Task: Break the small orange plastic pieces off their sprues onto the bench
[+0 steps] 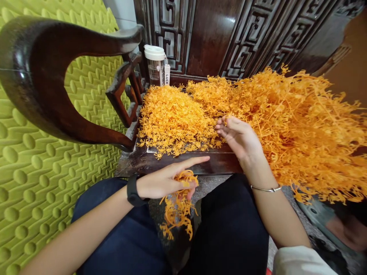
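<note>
Bright, soft light leaves glare on the chair arm [43, 76], upper left, and wood panel [213, 36], top centre; shadow darkens the lower centre; the orange sprigs [312, 137] blur toward the right edge, and the frame's margins look stretched

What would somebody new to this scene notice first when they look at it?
Probably the big mass of orange sprigs filling the right side, with a lower orange pile on the dark wooden seat in the middle. Next, perhaps, the bumpy lime-green surface at the left, behind a curved dark armrest. Low in the centre, the left hand holds an orange tuft.
</note>
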Demonstrator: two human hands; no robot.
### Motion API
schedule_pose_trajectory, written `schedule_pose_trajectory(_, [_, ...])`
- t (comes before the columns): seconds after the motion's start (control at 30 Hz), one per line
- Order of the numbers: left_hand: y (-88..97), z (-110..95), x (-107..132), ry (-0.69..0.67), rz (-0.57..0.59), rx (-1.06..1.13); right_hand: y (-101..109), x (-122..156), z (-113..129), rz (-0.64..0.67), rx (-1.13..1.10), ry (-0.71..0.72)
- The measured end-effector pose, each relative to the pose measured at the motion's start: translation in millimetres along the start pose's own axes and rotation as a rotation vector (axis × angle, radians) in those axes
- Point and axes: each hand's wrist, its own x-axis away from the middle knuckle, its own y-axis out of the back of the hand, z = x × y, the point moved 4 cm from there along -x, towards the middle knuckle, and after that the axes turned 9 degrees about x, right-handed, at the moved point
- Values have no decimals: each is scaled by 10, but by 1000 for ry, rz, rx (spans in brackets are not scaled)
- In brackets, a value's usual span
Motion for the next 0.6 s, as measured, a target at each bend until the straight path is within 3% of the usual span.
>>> schedule_pose_trajectory(0.13, [46,-16,-23,-11,-111,11,156,-13,150,-154,219,225])
schedule_pose_trajectory(0.37, [168,-101,-13,-141,-329,145,181,-119,-14,-77,595,162])
schedule_pose_trajectory(0.5, [239,-108,7,-198,-484,301,220,-188,-107,-38,911,209])
schedule_pose_trajectory(0.6, [265,-112,34,-205,-554,340,235,-186,-113,-86,1104,253])
